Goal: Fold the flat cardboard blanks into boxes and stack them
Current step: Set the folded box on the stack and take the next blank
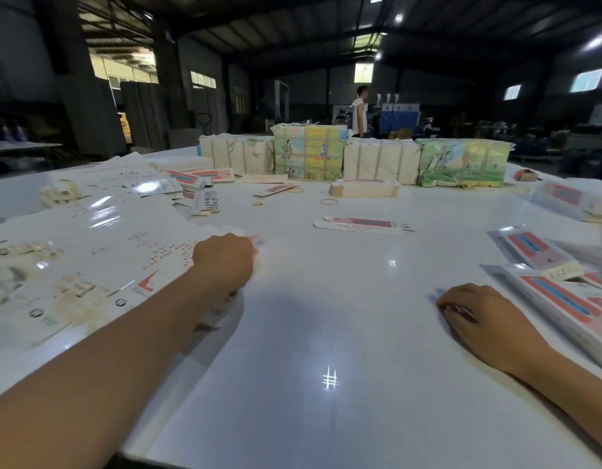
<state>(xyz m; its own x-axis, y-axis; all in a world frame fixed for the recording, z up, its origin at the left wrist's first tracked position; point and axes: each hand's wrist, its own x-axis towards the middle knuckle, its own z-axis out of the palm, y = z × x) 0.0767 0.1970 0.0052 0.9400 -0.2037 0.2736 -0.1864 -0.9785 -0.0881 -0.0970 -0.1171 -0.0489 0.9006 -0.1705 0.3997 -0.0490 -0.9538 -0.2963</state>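
left hand (225, 253): reached out over the left half of the table; fingers curled round the edge of a flat blank (255, 243); only a blurred pink-and-white corner of that blank shows past the knuckles; rest of it hidden under the hand
right hand (480, 316): palm down at the right side of the table; fingers bent, tips on the surface; looks like nothing held, though the fingertip area is blurred; just beside the near-right stack
table (326, 299): big white glossy top; ceiling lights reflect on it
printed sheets (100, 252): large white sheets spread over the left side, red dots and small print; the left forearm lies across their near edge
near-right stack (563, 299): flat blanks with red and blue bars, lying fanned at the right edge
single blank (362, 225): flat, alone mid-table, well apart from both hands
folded boxes (364, 188): short low pile further back, in front of the wrapped bundles
loose blanks (191, 184): scattered heap back-left, some with a barcode facing up
rubber bands (328, 201): 3 or so loose loops near mid-table
bundles (357, 157): 4 wrapped blocks in a row at the far edge; 2 plain cream, 2 with coloured pictures
background: dim hall; a person (359, 111) in a white top stands behind the bundles
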